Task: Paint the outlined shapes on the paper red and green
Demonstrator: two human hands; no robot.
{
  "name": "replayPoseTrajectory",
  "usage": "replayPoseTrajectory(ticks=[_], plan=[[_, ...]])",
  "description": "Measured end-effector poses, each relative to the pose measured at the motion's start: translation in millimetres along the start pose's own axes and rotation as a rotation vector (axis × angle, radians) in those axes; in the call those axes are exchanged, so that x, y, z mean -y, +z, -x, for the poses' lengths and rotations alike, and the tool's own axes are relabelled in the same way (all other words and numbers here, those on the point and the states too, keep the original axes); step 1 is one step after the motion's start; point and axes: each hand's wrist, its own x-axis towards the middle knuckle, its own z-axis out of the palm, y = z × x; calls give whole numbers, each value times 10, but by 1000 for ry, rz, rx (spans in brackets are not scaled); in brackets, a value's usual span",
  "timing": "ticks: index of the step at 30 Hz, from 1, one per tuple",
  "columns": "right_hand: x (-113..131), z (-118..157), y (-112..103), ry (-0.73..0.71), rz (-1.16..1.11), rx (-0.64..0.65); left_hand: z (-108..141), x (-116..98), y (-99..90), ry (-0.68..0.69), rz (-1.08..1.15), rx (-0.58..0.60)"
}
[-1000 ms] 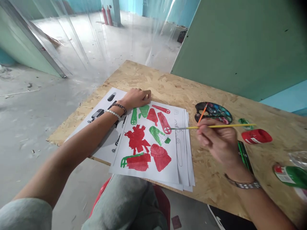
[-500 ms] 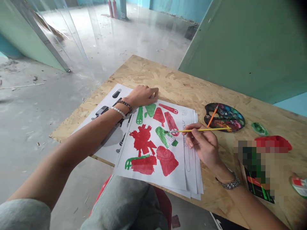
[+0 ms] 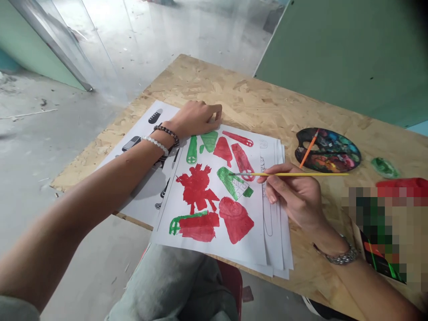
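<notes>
A slim yellow paintbrush (image 3: 301, 174) is pinched between the thumb and fingers of my right hand (image 3: 294, 191), nearly level. Its tip touches or hovers just over a partly green shape (image 3: 227, 179) on the top paper sheet (image 3: 203, 171); white lined areas show at that shape's lower right. Red and green painted shapes surround it, among them a large red figure (image 3: 197, 185). My left hand (image 3: 197, 117) rests at the sheet's upper edge, fingers loosely curled and no object visible in them; their undersides are hidden. Bracelets circle that wrist, a metal band the right one.
A dark paint palette (image 3: 329, 154) with an orange brush (image 3: 309, 147) across it lies right of the papers. Beyond it are a green-smeared dish (image 3: 384, 167) and a red item (image 3: 406, 185). Another printed sheet (image 3: 133, 171) lies under my left forearm, on the wooden board table (image 3: 230, 98).
The view has shifted, so the table sits higher and the palette farther right. The brush handle has levelled out, with its tip still at the green shape. My left hand stays on the sheet's edge.
</notes>
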Motion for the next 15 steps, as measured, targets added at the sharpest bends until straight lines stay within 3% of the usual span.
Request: replayPoseTrajectory(ticks=[7,15], plan=[[13,27,39,-102,79,-83,-13,26,25,-4,39,-13],[-19,8,36,-73,87,-86,-13,19,29,-12,26,-6]])
